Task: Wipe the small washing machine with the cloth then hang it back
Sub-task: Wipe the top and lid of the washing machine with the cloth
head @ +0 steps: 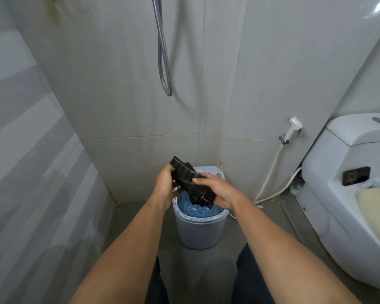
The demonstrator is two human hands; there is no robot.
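Observation:
A small grey washing machine [201, 231] stands on the floor against the tiled wall, its lid open and its blue tub showing. Just above the tub I hold a dark, folded cloth [190, 179] with thin pale stripes. My left hand [165, 187] grips the cloth's upper left side. My right hand [217, 190] lies over its lower right part, thumb on top. The cloth's bottom end hangs down toward the tub. The hands and cloth hide part of the machine's rim and lid.
A white toilet [347, 194] fills the right side, with a black object [355, 175] and a pale cloth on it. A bidet sprayer [293, 129] with its hose hangs on the wall. A metal shower hose [164, 58] loops down at the top. A shower curtain hangs left.

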